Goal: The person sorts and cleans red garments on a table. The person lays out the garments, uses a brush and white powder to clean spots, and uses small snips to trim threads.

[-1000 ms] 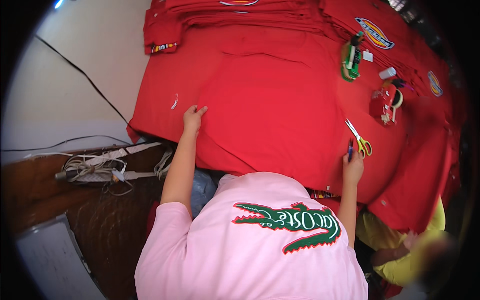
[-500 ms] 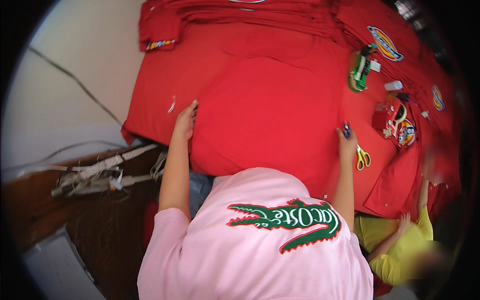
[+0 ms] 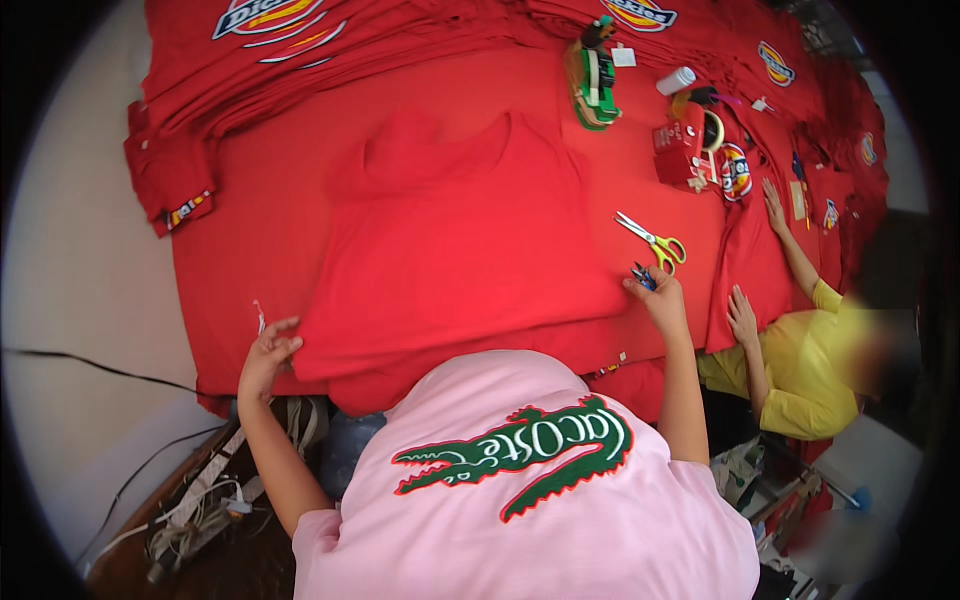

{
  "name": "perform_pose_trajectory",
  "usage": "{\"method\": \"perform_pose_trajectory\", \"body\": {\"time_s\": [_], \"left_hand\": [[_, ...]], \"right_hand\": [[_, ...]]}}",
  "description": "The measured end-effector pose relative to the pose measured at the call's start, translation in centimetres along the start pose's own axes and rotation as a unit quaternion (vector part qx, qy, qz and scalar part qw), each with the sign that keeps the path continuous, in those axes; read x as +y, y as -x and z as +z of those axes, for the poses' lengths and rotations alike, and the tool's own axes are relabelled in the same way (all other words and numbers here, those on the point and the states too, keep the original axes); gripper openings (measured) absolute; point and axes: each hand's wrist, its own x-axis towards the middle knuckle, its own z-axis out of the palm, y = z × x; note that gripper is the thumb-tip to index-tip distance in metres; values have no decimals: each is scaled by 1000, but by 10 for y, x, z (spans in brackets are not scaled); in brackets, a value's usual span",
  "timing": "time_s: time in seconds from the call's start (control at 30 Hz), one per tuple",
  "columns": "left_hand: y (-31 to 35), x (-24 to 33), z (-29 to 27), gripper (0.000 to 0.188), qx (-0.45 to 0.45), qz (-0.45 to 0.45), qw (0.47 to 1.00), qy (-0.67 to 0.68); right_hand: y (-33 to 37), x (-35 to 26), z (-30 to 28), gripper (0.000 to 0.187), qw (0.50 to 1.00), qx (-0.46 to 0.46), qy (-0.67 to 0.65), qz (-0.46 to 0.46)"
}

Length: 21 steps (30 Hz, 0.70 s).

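Observation:
A plain red shirt (image 3: 460,260) lies spread before me, its neckline away from me and its hem towards my body. My left hand (image 3: 268,362) is at the hem's left corner, its curled fingertips meeting the cloth. At the right end of the hem is my right hand (image 3: 662,303), closed round small dark-blue thread snips (image 3: 643,276) whose tips point up and away. Its fingers also come close to the shirt's edge. Just beyond that hand lie scissors (image 3: 655,243) with yellow-green handles, slightly apart from the shirt.
Stacked red shirts (image 3: 400,40) with printed logos line the far side. A green tape dispenser (image 3: 596,88), a white cylinder (image 3: 677,81) and a red box (image 3: 680,150) stand at right. A person in yellow (image 3: 815,370) works there, hands on red cloth. Cables (image 3: 200,510) hang lower left.
My view has shifted to the right. The shirt's neckline now shows, and its hem has shifted and blurs slightly. My left hand has moved to the hem corner; the snips stay in my right hand.

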Motion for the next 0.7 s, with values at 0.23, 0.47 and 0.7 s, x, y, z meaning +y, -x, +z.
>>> {"method": "perform_pose_trajectory", "body": {"time_s": [0.23, 0.47, 0.7], "left_hand": [[-90, 22, 21, 38, 123, 92, 988, -15], [-186, 110, 122, 59, 115, 165, 979, -24], [-224, 162, 94, 18, 175, 308, 927, 126]], "right_hand": [[-82, -42, 43, 29, 978, 112, -120, -129], [-160, -158, 109, 33, 958, 36, -285, 22], [-186, -202, 73, 29, 920, -19, -390, -36]]}}
